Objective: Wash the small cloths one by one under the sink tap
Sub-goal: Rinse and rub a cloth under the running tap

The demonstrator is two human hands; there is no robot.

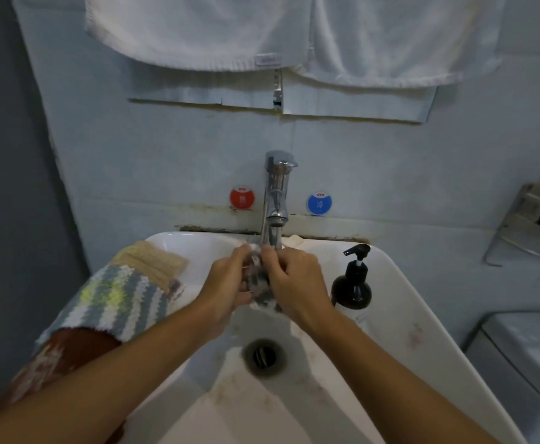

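Note:
A small grey-and-white patterned cloth (260, 283) is bunched between both hands under the chrome tap (276, 200), over the white sink (422, 318). My left hand (227, 286) grips its left side and my right hand (297, 280) grips its right side, fingers curled round the fabric. Most of the cloth is hidden by the fingers. Several other small cloths lie piled on the sink's left rim: a beige knitted one (153, 261), a blue, white and yellow striped one (121, 302) and a reddish-brown one (57, 354).
A black pump bottle (353, 283) stands on the sink's right rim, close to my right hand. The drain (265, 357) lies below the hands. White towels (262, 30) hang above. A wall rack (537, 219) and a grey appliance (525, 357) are at right.

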